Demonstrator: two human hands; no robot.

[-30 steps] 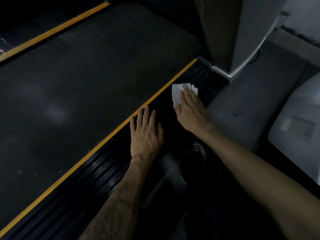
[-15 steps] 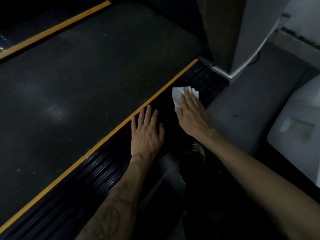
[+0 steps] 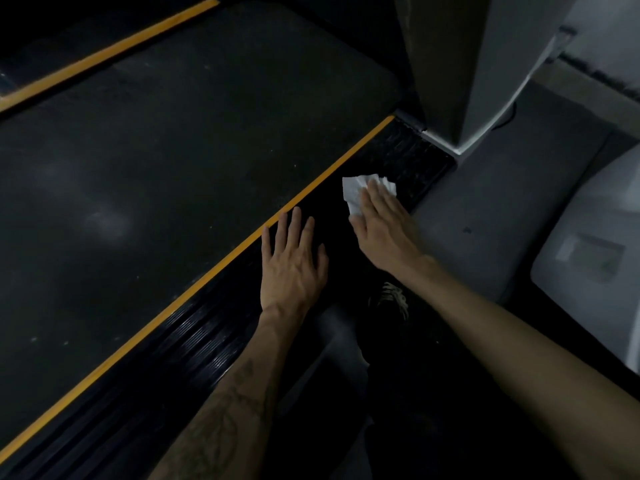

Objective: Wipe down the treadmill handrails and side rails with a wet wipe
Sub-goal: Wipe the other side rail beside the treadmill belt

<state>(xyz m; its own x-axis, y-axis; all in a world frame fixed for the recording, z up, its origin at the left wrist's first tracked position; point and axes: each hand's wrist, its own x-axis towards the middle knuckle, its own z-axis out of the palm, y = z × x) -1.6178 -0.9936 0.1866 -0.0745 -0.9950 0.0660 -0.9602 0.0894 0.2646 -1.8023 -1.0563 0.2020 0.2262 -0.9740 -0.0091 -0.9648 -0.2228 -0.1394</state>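
Observation:
The black ribbed side rail (image 3: pixel 207 344) of the treadmill runs diagonally beside a yellow stripe (image 3: pixel 194 292) and the dark belt (image 3: pixel 173 140). My right hand (image 3: pixel 384 230) presses a white wet wipe (image 3: pixel 353 190) flat onto the rail near its far end, fingers straight on top of the wipe. My left hand (image 3: pixel 294 268) rests palm-down on the same rail just nearer to me, fingers spread, holding nothing. The scene is dim.
A grey upright post (image 3: pixel 478 64) of the treadmill rises at the rail's far end. Grey floor (image 3: pixel 502 216) lies to the right, with a pale machine base (image 3: pixel 595 261) at the right edge. A shoe (image 3: pixel 391 299) shows below my right wrist. A second yellow stripe (image 3: pixel 104 57) lines the belt's far side.
My right hand has slid the wipe a short way back toward me along the rail. My left hand has stayed in place.

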